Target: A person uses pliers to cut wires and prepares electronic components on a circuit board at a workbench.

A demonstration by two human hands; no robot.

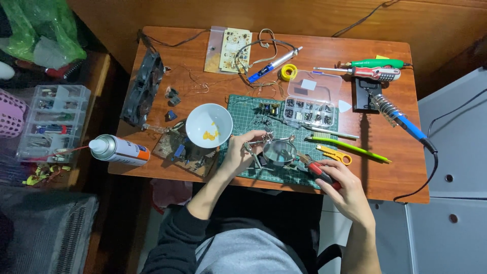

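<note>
Both forearms reach up from the bottom of the view, over a grey lap and dark sleeves pushed back above the wrists. Nearest of the two, the right hand [345, 189] is bent at the wrist with its fingers curled shut around the red grip of a small hand tool [319, 173], whose tip points left toward the magnifying lens [280, 152] of a helping-hands stand [266, 147]. On the other side, the left hand [238, 152] has its fingers pinched together on one clip arm of that stand, just left of the lens. Lens and stand sit on a green cutting mat [294, 175] between the two hands, near the front edge of a brown wooden desk [390, 177]. A white bowl [209, 125] with yellow residue stands just beside the left hand, and a bare circuit board [185, 155] lies below it. Yellow snips [336, 155] and a green pencil [350, 147] lie just above the right hand. Farther back sit a clear parts box [312, 99], a soldering iron [403, 122] with a blue grip in its coiled stand, a yellow solder reel [288, 72] and a black fan [144, 89]. A spray can [119, 149] lies at the desk's left edge, with a compartment organiser [50, 122] on a side shelf beyond it.
</note>
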